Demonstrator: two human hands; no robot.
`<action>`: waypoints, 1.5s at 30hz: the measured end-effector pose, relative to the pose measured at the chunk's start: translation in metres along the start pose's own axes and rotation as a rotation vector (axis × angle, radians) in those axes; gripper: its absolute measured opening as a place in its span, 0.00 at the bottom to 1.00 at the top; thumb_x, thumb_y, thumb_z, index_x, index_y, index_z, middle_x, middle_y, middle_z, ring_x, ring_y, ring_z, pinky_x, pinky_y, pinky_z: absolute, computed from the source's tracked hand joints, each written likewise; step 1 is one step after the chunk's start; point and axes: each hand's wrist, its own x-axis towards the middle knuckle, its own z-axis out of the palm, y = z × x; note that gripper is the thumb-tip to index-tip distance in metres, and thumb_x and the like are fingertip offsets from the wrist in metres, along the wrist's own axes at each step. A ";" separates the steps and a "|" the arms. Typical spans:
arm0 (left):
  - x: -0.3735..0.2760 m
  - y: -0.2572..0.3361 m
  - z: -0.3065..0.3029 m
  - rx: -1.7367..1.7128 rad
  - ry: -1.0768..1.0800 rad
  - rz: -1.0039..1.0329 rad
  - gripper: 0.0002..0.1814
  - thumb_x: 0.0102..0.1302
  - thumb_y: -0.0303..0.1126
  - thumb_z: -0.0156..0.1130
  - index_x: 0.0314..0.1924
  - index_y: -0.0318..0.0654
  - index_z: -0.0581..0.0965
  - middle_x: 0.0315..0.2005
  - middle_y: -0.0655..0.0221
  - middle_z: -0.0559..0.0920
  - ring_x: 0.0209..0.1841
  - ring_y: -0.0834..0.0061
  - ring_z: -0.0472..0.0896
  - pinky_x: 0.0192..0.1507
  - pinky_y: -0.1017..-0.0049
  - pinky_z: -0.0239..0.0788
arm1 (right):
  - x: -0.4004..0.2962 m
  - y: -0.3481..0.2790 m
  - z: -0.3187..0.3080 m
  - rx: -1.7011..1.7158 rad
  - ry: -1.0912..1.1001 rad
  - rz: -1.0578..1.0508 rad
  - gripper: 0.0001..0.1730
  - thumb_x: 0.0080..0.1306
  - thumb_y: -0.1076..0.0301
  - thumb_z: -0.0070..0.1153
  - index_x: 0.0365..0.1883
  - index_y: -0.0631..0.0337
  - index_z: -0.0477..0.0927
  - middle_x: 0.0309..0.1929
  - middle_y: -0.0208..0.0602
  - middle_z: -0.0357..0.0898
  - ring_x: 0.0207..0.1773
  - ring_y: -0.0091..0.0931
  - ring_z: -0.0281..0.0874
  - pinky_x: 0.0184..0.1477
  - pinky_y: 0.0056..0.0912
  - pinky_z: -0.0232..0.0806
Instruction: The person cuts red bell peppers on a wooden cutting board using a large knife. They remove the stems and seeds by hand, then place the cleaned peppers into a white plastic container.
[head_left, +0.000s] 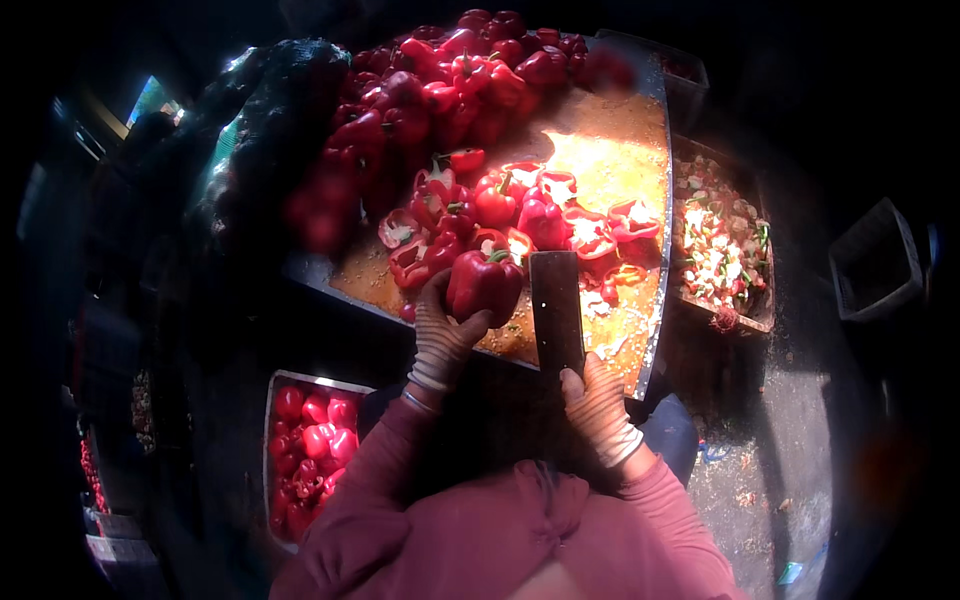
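In a striped glove, my left hand (442, 337) grips a whole red bell pepper (484, 291) above the table's near edge, its green stem facing up and away. My right hand (596, 405), gloved too, is closed around the near end of a broad cleaver-like knife (556, 307). The dark blade points away from me over the table (615, 161). Just beyond the blade and the held pepper lie cut red pepper halves (589, 231) with pale cores showing. A whole pepper with a green stem (495, 204) rests among them.
Whole red peppers (450, 82) are heaped at the table's far side, beside a dark mesh sack (281, 112). A crate of pepper cores and scraps (720, 255) stands right. Lower left is a crate of red peppers (315, 427). A pale crate (874, 262) sits far right. Seeds litter the table.
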 end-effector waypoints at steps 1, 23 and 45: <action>-0.015 -0.023 -0.008 0.084 0.045 -0.013 0.44 0.45 0.33 0.76 0.63 0.34 0.65 0.56 0.60 0.73 0.58 0.67 0.75 0.62 0.67 0.68 | -0.005 -0.006 0.004 -0.161 -0.058 -0.039 0.15 0.67 0.61 0.54 0.37 0.67 0.71 0.24 0.58 0.78 0.30 0.53 0.79 0.33 0.52 0.71; -0.022 -0.029 -0.039 0.929 -0.159 -0.208 0.37 0.51 0.50 0.75 0.55 0.38 0.71 0.45 0.53 0.80 0.48 0.53 0.81 0.50 0.58 0.74 | 0.013 -0.138 0.007 -0.441 0.029 -0.163 0.08 0.68 0.69 0.50 0.41 0.65 0.71 0.26 0.56 0.78 0.32 0.53 0.79 0.35 0.53 0.70; 0.002 -0.046 -0.063 -0.344 0.040 -0.260 0.21 0.57 0.29 0.69 0.50 0.36 0.77 0.43 0.71 0.82 0.39 0.72 0.83 0.43 0.73 0.76 | 0.049 -0.095 0.023 -0.512 -0.368 -0.044 0.14 0.64 0.64 0.55 0.45 0.62 0.78 0.35 0.56 0.81 0.44 0.50 0.80 0.46 0.51 0.71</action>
